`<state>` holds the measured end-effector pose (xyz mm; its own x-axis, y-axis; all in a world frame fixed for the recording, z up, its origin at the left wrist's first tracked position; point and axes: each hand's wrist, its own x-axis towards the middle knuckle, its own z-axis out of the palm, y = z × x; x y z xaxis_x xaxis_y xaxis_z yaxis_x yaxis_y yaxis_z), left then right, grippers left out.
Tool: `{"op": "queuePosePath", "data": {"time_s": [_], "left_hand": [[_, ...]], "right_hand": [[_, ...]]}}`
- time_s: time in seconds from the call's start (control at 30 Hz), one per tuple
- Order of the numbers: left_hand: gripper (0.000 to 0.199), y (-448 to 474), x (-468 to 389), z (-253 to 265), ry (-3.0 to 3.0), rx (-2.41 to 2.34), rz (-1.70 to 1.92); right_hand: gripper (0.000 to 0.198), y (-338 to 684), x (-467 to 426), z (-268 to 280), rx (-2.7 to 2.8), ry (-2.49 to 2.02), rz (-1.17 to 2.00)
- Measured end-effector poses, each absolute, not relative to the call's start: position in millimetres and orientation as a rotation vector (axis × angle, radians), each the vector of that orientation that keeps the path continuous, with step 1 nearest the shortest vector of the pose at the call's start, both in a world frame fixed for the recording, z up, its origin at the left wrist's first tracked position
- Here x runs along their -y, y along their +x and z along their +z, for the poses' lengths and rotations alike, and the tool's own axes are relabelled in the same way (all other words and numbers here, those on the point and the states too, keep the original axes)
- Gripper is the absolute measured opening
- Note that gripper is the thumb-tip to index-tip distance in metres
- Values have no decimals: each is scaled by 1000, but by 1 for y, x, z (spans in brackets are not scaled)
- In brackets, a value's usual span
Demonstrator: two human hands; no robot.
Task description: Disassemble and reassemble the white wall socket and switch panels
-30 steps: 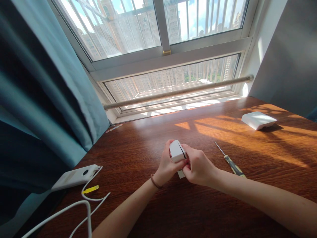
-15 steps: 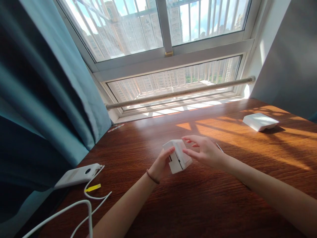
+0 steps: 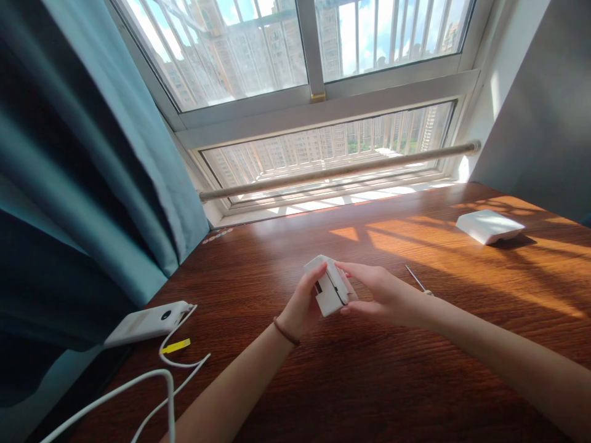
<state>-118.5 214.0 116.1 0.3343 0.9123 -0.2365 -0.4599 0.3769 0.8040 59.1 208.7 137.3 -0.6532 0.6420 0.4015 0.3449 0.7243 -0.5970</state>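
Note:
A small white plastic case (image 3: 330, 296) with a dark seam along one side is held tilted above the wooden table. My left hand (image 3: 303, 299) is closed around its left side, the thumb lying over the top. From the right, my right hand (image 3: 376, 289) grips the case, with the index finger at its upper edge and the thumb at its lower corner. The right hand hides part of the far face. Beside my right wrist lies a thin screwdriver (image 3: 417, 279), its handle end partly covered by the forearm.
A white angular plastic piece (image 3: 489, 226) rests on the table (image 3: 258, 394) at the right. At the left lie a white power bank-like device (image 3: 145, 324) and a white cable (image 3: 167, 394) with a yellow tag (image 3: 176, 346). A curtain (image 3: 138, 154) hangs at the left.
My right hand has come in from beside the case and closed on its right side. The case has turned slightly. More of the screwdriver shows now.

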Motion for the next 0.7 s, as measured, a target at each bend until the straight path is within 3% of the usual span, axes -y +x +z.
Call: {"op": "queuePosePath", "data": {"time_s": [0.23, 0.7], "left_hand": [[34, -126, -211, 120, 766, -603, 786], [28, -118, -207, 103, 661, -604, 705]], "right_hand": [[58, 58, -213, 122, 2316, -827, 156], [39, 49, -209, 90, 2146, -748, -276]]}}
